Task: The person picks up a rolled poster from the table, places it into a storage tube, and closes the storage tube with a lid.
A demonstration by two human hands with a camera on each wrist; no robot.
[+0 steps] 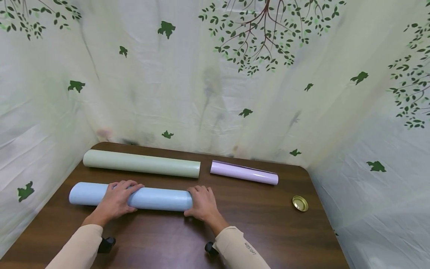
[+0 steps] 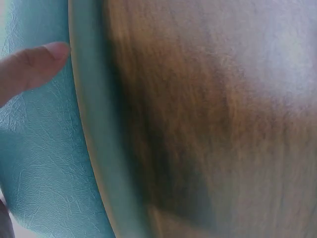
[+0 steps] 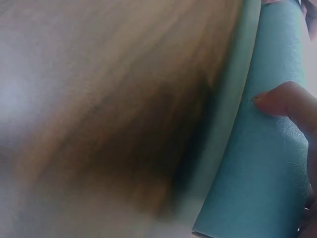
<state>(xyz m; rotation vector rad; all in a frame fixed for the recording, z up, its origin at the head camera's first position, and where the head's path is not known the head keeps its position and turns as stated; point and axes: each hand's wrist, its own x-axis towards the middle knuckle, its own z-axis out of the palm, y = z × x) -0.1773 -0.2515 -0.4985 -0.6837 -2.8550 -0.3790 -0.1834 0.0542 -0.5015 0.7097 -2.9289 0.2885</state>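
Note:
A light blue rolled sheet (image 1: 158, 198) lies lengthwise across the left half of the brown table, in front of a pale green roll. My left hand (image 1: 115, 200) grips it left of its middle, fingers over the top and thumb on the near side. Around its right end curls my right hand (image 1: 202, 203). In the left wrist view the thumb (image 2: 37, 67) presses the textured roll (image 2: 49, 148) close to the sheet's long loose edge. The right wrist view has the other thumb (image 3: 277, 101) against the same roll (image 3: 252, 173).
Behind lies the pale green roll (image 1: 141, 164). A smaller glossy purple roll (image 1: 243, 173) rests to its right. A round gold lid (image 1: 300, 203) sits near the right edge of the wooden table (image 1: 262, 224). Leaf-patterned curtains (image 1: 188, 93) surround the back and sides.

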